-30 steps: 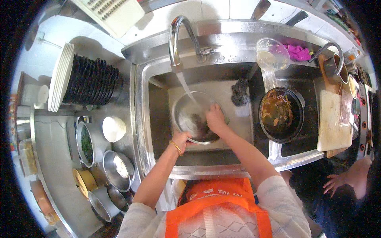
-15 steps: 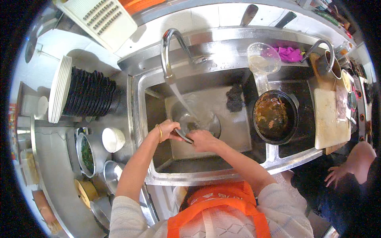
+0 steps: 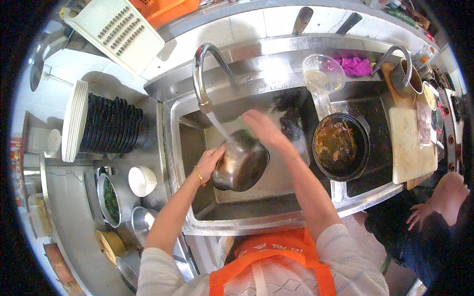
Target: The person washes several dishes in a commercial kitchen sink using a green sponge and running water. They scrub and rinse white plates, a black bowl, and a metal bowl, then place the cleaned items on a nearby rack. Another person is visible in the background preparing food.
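A round metal pot (image 3: 241,163) is tilted over the left sink basin (image 3: 296,195), its brown-stained, darkened underside facing up. My left hand (image 3: 211,160) is closed on its left edge. Water runs from the curved faucet (image 3: 201,74) onto the pot's upper side. Just beyond the pot's far side is my right hand (image 3: 260,127), smeared by motion. Whether its fingers hold anything is not clear. A dark scouring pad (image 3: 292,123) lies in the basin, right of that hand.
A black pot (image 3: 340,146) with brown liquid and scraps stands over the right basin. Behind it are a clear bowl (image 3: 323,74) and a purple cloth (image 3: 355,66). A cutting board (image 3: 410,145) lies at right, stacked plates (image 3: 74,121) at left. Another person's hand (image 3: 419,214) shows at lower right.
The pot has come up from the basin floor and turned underside up. My right hand has left its near edge and moved to its far side. The left hand still grips it.
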A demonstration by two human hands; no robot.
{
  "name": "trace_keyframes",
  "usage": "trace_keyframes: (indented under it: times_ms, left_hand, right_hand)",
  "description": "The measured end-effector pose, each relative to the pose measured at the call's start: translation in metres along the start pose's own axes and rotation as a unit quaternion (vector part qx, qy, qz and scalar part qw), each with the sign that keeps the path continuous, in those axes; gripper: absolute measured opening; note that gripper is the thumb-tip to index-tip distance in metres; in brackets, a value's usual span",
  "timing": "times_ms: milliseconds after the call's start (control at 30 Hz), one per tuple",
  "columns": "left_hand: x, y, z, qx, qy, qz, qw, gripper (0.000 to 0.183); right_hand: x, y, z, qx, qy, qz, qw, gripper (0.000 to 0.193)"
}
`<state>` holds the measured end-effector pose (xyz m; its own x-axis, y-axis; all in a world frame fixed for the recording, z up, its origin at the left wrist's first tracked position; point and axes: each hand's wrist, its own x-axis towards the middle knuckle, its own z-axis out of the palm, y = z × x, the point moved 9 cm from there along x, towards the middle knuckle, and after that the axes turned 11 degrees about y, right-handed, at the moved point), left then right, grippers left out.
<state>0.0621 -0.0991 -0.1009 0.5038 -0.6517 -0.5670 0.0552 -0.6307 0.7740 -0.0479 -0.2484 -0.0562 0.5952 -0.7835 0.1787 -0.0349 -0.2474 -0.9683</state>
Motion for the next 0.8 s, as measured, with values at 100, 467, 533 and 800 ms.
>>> trace_keyframes:
  times_ms: [100,467,533,800]
  left_hand:
    - [0.018,0.003,0.011,-0.212,0.063,-0.055,0.974,0.049]
    - [0.016,0.027,0.020,-0.045,0.179,0.131,0.974,0.054]
    - [0.019,0.018,0.020,-0.128,0.137,0.075,0.979,0.045]
    - [-0.012,0.019,-0.008,-0.337,0.102,0.062,0.934,0.031]
  right_hand:
    - [-0.027,-0.038,0.035,-0.138,0.024,-0.129,0.982,0.021]
    - [-0.010,-0.004,0.030,-0.200,0.034,-0.038,0.978,0.016]
    - [-0.024,-0.042,0.027,-0.148,0.127,-0.232,0.953,0.021]
    - [-0.035,0.120,0.026,0.276,0.023,0.419,0.865,0.041]
